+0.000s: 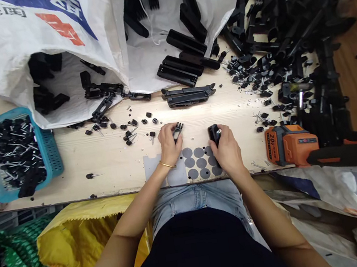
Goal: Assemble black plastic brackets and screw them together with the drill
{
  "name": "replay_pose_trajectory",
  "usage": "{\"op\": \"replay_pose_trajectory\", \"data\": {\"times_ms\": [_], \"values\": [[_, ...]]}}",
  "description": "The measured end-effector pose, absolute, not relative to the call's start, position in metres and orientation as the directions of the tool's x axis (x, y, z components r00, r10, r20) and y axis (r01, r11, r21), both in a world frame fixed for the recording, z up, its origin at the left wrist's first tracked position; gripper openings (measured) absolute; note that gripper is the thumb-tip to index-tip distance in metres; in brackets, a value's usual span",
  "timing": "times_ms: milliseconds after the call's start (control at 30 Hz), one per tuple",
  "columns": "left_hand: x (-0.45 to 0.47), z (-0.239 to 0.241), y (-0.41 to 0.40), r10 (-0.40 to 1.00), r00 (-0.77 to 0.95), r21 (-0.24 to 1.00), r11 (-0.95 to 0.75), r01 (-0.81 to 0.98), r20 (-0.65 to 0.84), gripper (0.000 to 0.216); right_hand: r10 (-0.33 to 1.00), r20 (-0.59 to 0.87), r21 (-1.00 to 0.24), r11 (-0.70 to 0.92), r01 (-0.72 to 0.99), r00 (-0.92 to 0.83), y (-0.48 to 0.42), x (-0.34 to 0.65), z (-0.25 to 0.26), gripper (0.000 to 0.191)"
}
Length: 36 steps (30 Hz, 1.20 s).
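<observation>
My left hand [168, 145] is closed around a small black plastic piece [178, 128] with short prongs at its far end. A long black plastic part [214, 134] stands out from my right hand [227, 150], whose fingers are wrapped round it; its lower end runs down beside the palm. Between and below the hands lies a grey sheet with round discs [200, 162] near the table's front edge. Beyond them on the wood rests a folded black plastic assembly [189, 95]. Several small black knobs with metal pins [130, 136] are scattered left of my left hand.
A blue basket [54, 148] full of black knobbed pins stands at the left. White sacks [108, 31] spill long black parts at the back. An orange cordless power tool [297, 144] lies at the right, before a heap of black parts [296, 20].
</observation>
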State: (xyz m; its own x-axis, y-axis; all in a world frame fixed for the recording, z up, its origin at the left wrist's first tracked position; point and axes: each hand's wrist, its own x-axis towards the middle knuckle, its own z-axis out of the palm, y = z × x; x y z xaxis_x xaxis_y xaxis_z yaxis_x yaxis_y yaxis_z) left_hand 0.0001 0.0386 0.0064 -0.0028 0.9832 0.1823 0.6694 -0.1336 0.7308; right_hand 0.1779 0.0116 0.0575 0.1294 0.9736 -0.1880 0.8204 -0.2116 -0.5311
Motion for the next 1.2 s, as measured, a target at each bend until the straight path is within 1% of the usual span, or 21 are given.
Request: {"op": "replay_pose_trajectory", "data": {"times_ms": [67, 100, 167, 233, 300, 367, 433, 467, 533, 600, 667, 800, 867, 967, 1100, 1133, 1200], "values": [[-0.003, 0.018, 0.034, 0.961, -0.109, 0.826, -0.157, 0.542, 0.255, 0.032, 0.957, -0.272, -0.488, -0.229, 0.842, 0.102, 0.011, 0.149, 0.060, 0.046], [-0.004, 0.026, 0.032, 0.941, -0.170, 0.855, -0.179, 0.486, 0.294, 0.034, 0.949, -0.307, -0.495, -0.218, 0.841, 0.065, 0.014, 0.132, 0.060, 0.047], [-0.007, 0.045, 0.026, 0.896, -0.261, 0.877, -0.230, 0.423, 0.360, 0.042, 0.948, -0.317, -0.569, -0.167, 0.805, -0.027, 0.025, 0.100, 0.058, 0.050], [-0.010, 0.060, 0.020, 0.884, -0.272, 0.873, -0.246, 0.422, 0.381, 0.052, 0.957, -0.278, -0.684, -0.137, 0.716, -0.083, 0.041, 0.085, 0.055, 0.056], [-0.013, 0.064, 0.015, 0.922, -0.215, 0.867, -0.194, 0.460, 0.321, 0.056, 0.967, -0.250, -0.745, -0.154, 0.649, -0.057, 0.054, 0.093, 0.054, 0.063], [-0.014, 0.056, 0.012, 0.964, -0.141, 0.857, -0.126, 0.499, 0.224, 0.050, 0.972, -0.233, -0.729, -0.166, 0.664, -0.012, 0.058, 0.118, 0.057, 0.064], [-0.010, 0.040, 0.010, 0.983, -0.087, 0.840, -0.092, 0.535, 0.163, 0.041, 0.975, -0.220, -0.663, -0.116, 0.739, -0.045, 0.048, 0.148, 0.062, 0.060], [-0.005, 0.031, 0.009, 0.985, -0.066, 0.826, -0.094, 0.555, 0.157, 0.037, 0.971, -0.227, -0.615, -0.083, 0.784, -0.076, 0.040, 0.160, 0.064, 0.057], [0.006, 0.016, 0.007, 0.985, -0.029, 0.774, -0.117, 0.622, 0.172, 0.030, 0.958, -0.267, -0.505, -0.043, 0.862, -0.108, 0.021, 0.173, 0.064, 0.052], [0.016, 0.006, 0.005, 0.980, 0.012, 0.710, -0.151, 0.688, 0.197, 0.027, 0.953, -0.291, -0.414, -0.043, 0.909, -0.087, 0.004, 0.173, 0.060, 0.047], [0.022, 0.002, 0.005, 0.972, 0.052, 0.672, -0.196, 0.714, 0.228, 0.025, 0.959, -0.276, -0.382, -0.048, 0.923, -0.065, -0.005, 0.166, 0.053, 0.043], [0.021, 0.000, 0.008, 0.940, 0.151, 0.702, -0.329, 0.632, 0.306, 0.025, 0.969, -0.248, -0.383, -0.089, 0.920, -0.009, -0.004, 0.158, 0.045, 0.040], [0.019, -0.002, 0.009, 0.934, 0.160, 0.722, -0.349, 0.597, 0.320, 0.026, 0.971, -0.238, -0.402, -0.090, 0.911, -0.009, -0.001, 0.159, 0.044, 0.040], [0.020, -0.004, 0.009, 0.936, 0.128, 0.733, -0.337, 0.591, 0.327, 0.026, 0.976, -0.214, -0.438, -0.058, 0.897, -0.041, 0.000, 0.163, 0.044, 0.041], [0.020, -0.007, 0.013, 0.916, 0.105, 0.689, -0.364, 0.627, 0.388, 0.026, 0.976, -0.198, -0.476, -0.013, 0.879, -0.094, 0.000, 0.167, 0.043, 0.043], [0.018, -0.008, 0.016, 0.912, 0.120, 0.677, -0.374, 0.633, 0.392, 0.026, 0.975, -0.196, -0.488, -0.004, 0.873, -0.105, 0.001, 0.168, 0.043, 0.043], [0.015, -0.008, 0.021, 0.904, 0.204, 0.658, -0.415, 0.628, 0.376, 0.026, 0.974, -0.192, -0.505, 0.005, 0.863, -0.118, 0.002, 0.168, 0.043, 0.043]]}}
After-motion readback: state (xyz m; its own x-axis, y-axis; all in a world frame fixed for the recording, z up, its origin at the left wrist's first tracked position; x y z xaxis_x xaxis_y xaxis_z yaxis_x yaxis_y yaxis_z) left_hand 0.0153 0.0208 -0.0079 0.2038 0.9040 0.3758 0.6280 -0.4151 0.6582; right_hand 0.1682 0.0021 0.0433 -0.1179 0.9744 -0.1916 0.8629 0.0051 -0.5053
